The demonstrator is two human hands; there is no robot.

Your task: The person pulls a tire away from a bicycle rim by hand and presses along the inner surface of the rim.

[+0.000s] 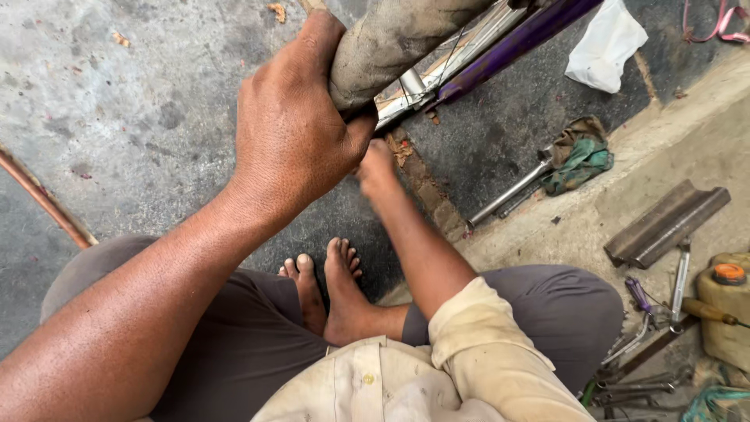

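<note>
My left hand [293, 129] is clamped around a dusty grey bicycle tyre [391, 43] at the top middle, thumb side toward the metal rim [437, 74] and its spokes. A purple frame tube [516, 39] runs beside the rim. My right hand [376, 168] reaches in just below the left, its fingers hidden under the tyre and rim, so what it touches cannot be seen. I squat on concrete, bare feet [332, 285] together below the wheel.
A metal pipe tool [508, 195] and a green rag [582, 160] lie right of the wheel. A steel angle bar [668, 223], several spanners [641, 336] and a yellow can with orange cap [726, 301] sit at the right. A white bag [605, 47] lies top right, a copper rod [43, 199] left.
</note>
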